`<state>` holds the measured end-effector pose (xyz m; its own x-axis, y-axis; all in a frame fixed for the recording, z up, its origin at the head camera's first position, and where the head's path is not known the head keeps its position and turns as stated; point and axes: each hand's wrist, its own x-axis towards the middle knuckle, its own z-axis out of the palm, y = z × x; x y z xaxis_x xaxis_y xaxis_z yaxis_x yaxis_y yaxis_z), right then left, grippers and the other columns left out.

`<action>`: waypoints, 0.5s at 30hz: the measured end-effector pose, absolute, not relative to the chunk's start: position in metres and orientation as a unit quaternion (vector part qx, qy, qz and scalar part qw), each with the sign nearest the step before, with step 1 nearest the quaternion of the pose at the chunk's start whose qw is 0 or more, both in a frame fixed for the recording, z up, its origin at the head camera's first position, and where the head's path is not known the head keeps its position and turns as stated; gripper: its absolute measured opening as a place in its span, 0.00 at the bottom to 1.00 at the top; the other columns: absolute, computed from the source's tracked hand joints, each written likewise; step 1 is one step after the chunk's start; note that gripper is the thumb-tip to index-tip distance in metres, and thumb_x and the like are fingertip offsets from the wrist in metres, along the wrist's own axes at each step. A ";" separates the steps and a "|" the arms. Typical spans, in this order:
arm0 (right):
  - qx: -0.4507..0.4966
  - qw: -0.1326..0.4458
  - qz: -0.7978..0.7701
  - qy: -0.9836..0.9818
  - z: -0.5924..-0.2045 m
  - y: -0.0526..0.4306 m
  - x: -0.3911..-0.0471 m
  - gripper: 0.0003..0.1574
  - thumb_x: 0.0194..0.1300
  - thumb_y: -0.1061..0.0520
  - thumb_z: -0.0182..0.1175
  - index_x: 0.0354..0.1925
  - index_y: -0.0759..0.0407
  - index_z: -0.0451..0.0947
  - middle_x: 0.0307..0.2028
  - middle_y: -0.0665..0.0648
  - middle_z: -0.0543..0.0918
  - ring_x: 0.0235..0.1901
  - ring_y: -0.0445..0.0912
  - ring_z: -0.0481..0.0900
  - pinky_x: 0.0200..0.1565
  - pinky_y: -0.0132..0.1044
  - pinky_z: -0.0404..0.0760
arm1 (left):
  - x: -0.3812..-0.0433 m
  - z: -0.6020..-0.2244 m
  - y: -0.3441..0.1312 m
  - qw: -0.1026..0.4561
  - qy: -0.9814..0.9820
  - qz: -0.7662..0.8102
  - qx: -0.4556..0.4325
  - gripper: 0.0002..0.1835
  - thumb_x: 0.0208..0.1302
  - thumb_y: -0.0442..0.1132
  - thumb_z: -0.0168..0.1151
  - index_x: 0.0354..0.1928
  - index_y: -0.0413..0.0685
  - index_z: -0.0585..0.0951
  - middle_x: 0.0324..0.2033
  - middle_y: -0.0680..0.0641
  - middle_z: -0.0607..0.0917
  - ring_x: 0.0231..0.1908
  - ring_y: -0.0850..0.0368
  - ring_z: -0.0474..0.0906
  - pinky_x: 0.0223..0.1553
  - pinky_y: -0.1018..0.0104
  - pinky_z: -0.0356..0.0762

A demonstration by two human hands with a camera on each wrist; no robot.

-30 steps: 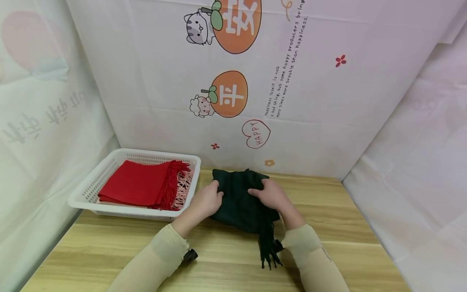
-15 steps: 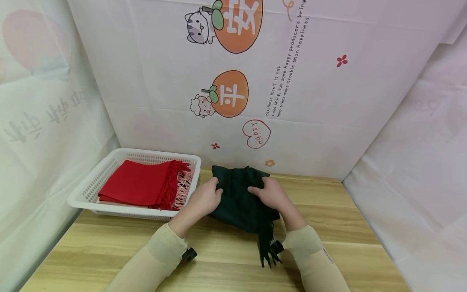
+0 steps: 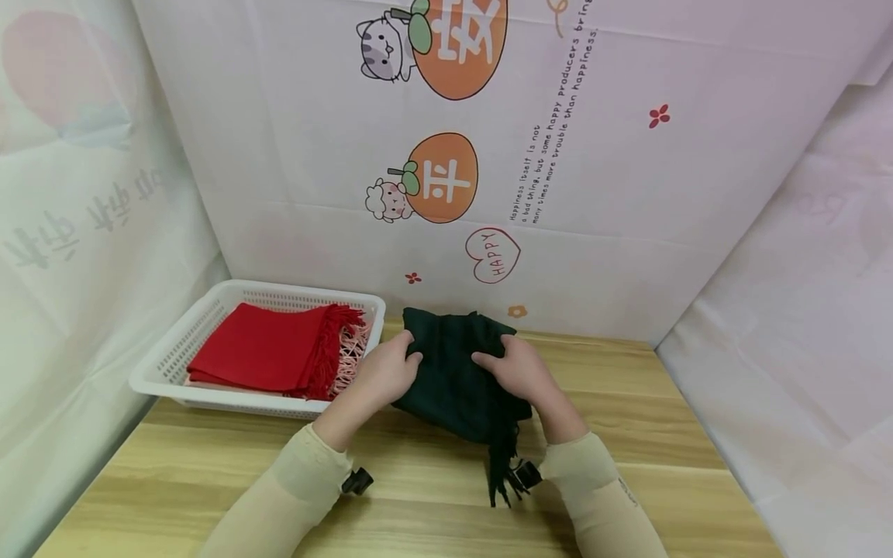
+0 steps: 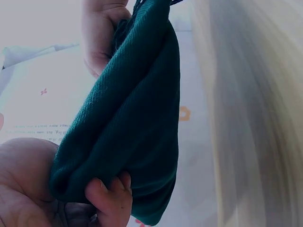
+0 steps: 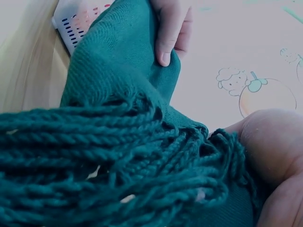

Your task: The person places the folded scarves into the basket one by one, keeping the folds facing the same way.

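A folded dark green scarf (image 3: 449,380) is held up off the wooden table between my two hands, its braided fringe (image 5: 85,146) hanging down on the right side. My left hand (image 3: 387,372) grips the scarf's left edge, thumb on the near face; in the left wrist view its fingertips (image 4: 111,198) curl over the cloth. On the other side, my right hand (image 3: 519,373) grips the right edge near the fringe, with the thumb across the front. The far fingers of the right hand are hidden behind the cloth.
At the left stands a white plastic basket (image 3: 149,380) with a folded red scarf (image 3: 258,349) on top of a pink fringed one (image 3: 354,349). A printed white cloth wall (image 3: 593,287) rises behind the wooden table (image 3: 628,496), with more white cloth at both sides.
Both hands keep their grip on the green scarf. The left hand and the scarf's left side have risen slightly and shifted a little left; the right hand has barely moved.
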<state>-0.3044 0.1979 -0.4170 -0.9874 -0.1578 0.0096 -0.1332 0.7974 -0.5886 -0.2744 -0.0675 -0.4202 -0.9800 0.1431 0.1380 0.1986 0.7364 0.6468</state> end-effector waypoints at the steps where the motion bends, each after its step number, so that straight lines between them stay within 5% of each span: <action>1: -0.077 0.018 -0.311 0.947 -0.416 0.197 -0.304 0.52 0.82 0.40 0.64 0.80 0.78 0.62 0.79 0.78 0.67 0.79 0.70 0.67 0.77 0.65 0.69 | -0.274 -0.419 -0.069 0.041 -0.930 -0.354 -0.092 0.24 0.85 0.42 0.61 0.74 0.38 0.77 0.68 0.34 0.84 0.64 0.36 0.84 0.66 0.36 0.81; 7: -0.078 0.005 -0.319 0.944 -0.407 0.191 -0.299 0.50 0.81 0.40 0.65 0.79 0.77 0.65 0.77 0.77 0.71 0.75 0.69 0.72 0.74 0.65 0.73 | -0.272 -0.413 -0.078 0.046 -0.922 -0.372 -0.095 0.26 0.85 0.43 0.60 0.76 0.37 0.76 0.70 0.34 0.82 0.67 0.36 0.82 0.70 0.35 0.78; 15: -0.086 -0.025 -0.321 0.943 -0.398 0.180 -0.291 0.36 0.79 0.40 0.68 0.62 0.72 0.79 0.54 0.69 0.86 0.49 0.59 0.82 0.58 0.58 0.84 | -0.270 -0.404 -0.089 0.057 -0.925 -0.362 -0.103 0.26 0.85 0.44 0.60 0.75 0.38 0.76 0.71 0.33 0.82 0.65 0.34 0.82 0.68 0.33 0.78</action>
<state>-0.2909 0.1800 -0.3980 -0.9840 -0.1466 0.1014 -0.1781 0.7794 -0.6007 -0.2697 -0.0888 -0.4043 -0.9721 0.1496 0.1807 0.2325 0.7166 0.6575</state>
